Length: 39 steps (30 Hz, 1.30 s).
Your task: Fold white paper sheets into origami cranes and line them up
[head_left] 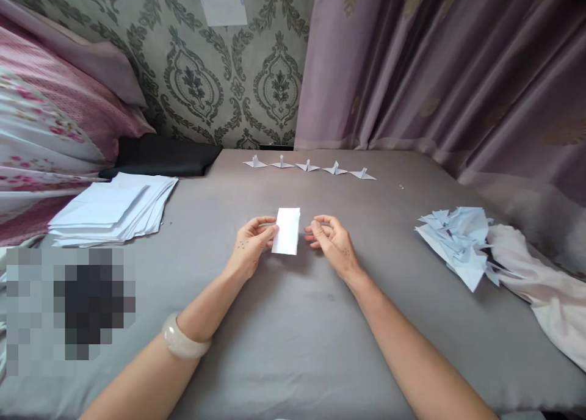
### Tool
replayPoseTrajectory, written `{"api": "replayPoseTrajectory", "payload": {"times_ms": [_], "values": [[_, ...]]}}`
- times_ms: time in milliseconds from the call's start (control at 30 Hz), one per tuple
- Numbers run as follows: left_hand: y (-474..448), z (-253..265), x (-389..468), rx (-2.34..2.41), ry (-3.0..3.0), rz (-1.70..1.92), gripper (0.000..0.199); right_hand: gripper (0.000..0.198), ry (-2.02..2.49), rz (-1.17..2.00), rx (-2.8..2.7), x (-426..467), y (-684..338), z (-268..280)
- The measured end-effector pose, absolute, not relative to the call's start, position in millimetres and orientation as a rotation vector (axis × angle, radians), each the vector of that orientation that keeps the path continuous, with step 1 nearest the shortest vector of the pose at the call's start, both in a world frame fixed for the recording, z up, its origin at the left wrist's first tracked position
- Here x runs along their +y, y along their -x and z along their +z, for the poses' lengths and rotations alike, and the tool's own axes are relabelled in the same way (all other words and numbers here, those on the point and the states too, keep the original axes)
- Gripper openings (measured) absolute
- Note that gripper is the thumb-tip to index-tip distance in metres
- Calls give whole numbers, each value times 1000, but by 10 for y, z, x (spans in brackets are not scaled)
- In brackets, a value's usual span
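Observation:
A white sheet of paper folded into a narrow rectangle point(287, 231) is held just above a grey cloth-covered surface point(284, 328). My left hand point(253, 240) pinches its left edge between thumb and fingers. Just right of the paper hovers my right hand point(330, 240), fingers spread and curled, not touching it. A pale bangle point(183, 342) circles my left wrist.
Several folded paper cranes point(307, 165) stand in a row at the far edge. A stack of white sheets point(114, 209) lies at the left, a heap of folded paper pieces point(460, 240) and a pale cloth point(540, 286) at the right. Pillows, wallpaper and curtains border the back.

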<state>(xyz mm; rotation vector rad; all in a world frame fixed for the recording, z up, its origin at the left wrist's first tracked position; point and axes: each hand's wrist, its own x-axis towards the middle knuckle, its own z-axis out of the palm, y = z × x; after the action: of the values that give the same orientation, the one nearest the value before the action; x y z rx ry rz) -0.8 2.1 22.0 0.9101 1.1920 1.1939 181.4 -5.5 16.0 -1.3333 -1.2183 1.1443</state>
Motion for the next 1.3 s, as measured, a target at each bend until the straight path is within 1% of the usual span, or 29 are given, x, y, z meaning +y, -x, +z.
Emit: {"api": "replayPoseTrajectory", "payload": {"times_ms": [67, 133, 200, 267, 367, 433, 533, 633, 733, 800, 867, 967, 1000, 1133, 1300], "values": [[-21, 207, -6, 1143, -875, 1155, 44, 46, 1353, 1241, -1187, -75, -1749, 114], [-45, 177, -25, 1097, -925, 1115, 37, 49, 1378, 1244, -1186, -89, -1714, 64], [-51, 136, -34, 1091, -1022, 1069, 25, 48, 1395, 1217, -1204, -94, -1712, 27], [-35, 92, -37, 1112, -1171, 1000, 19, 41, 1409, 1195, -1235, -88, -1732, 4], [12, 43, -41, 1192, -1498, 882, 27, 27, 1429, 1203, -1287, -66, -1762, -20], [39, 28, -43, 1260, -1743, 833, 29, 23, 1441, 1214, -1323, -57, -1770, -26], [60, 9, -39, 1292, -2048, 789, 27, 25, 1500, 1148, -1461, -78, -1781, 9], [65, -25, -29, 1283, -2202, 759, 25, 27, 1614, 910, -1766, -140, -1825, 114], [64, -51, -32, 1303, -2222, 773, 20, 29, 1678, 712, -2011, -199, -1914, 233], [57, -52, -41, 1329, -2182, 781, 17, 32, 1663, 716, -2105, -214, -1975, 279], [46, -44, -48, 1364, -2120, 783, 15, 30, 1635, 750, -2141, -208, -2012, 289], [23, -22, -48, 1421, -2026, 790, 17, 18, 1642, 750, -2097, -175, -2000, 254], [14, -12, -44, 1435, -2000, 789, 19, 17, 1655, 740, -2069, -162, -1983, 236], [-16, 32, -23, 1483, -1944, 771, 24, 25, 1705, 676, -1976, -121, -1902, 167], [-57, 18, 11, 1549, -1940, 807, 23, 27, 1765, 583, -1922, -94, -1842, 114]]}}
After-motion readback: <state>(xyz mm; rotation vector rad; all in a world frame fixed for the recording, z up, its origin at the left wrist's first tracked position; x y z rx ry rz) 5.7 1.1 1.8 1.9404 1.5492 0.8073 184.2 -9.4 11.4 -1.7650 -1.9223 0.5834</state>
